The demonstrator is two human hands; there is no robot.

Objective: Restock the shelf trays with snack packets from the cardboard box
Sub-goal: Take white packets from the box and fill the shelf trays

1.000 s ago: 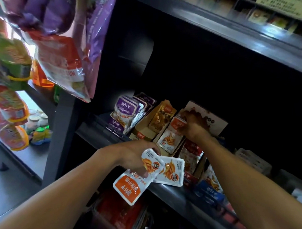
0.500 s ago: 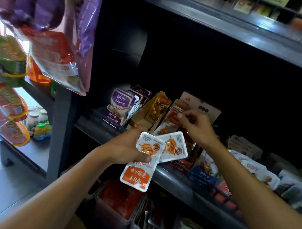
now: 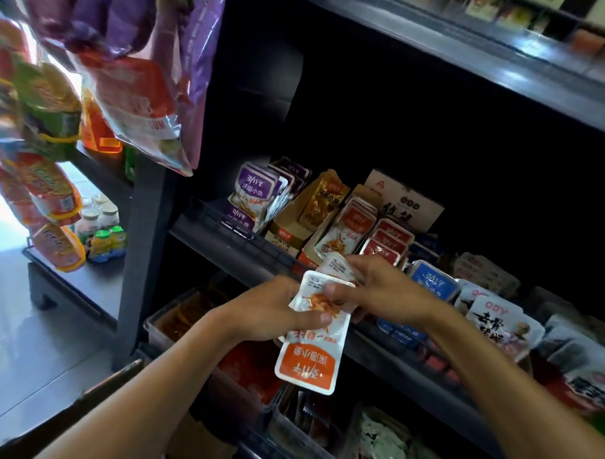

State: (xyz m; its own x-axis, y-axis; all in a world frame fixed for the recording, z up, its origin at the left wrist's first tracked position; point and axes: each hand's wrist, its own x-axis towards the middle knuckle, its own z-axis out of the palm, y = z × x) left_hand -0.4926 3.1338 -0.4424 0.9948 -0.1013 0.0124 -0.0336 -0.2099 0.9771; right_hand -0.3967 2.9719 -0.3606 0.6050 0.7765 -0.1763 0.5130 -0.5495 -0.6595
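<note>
My left hand (image 3: 269,311) grips a small stack of orange-and-white snack packets (image 3: 310,352), upside down, in front of the middle shelf's edge. My right hand (image 3: 382,291) pinches the top packet (image 3: 336,266) of that stack between thumb and fingers. Just behind them an open cardboard tray (image 3: 312,249) on the shelf holds a row of the same orange packets (image 3: 350,227), standing upright. The cardboard box is only partly visible at the lower left (image 3: 107,387).
Neighbouring trays hold purple packets (image 3: 255,193), brown packets (image 3: 322,203), red packets (image 3: 387,241) and blue packets (image 3: 433,283). Snack bags (image 3: 128,98) hang at the upper left. The upper shelf (image 3: 494,61) overhangs. A lower shelf bin (image 3: 191,319) holds red packs.
My right hand has left the orange tray on the shelf and come back to the stack in my left hand, where it now pinches the top packet. The view has shifted slightly.
</note>
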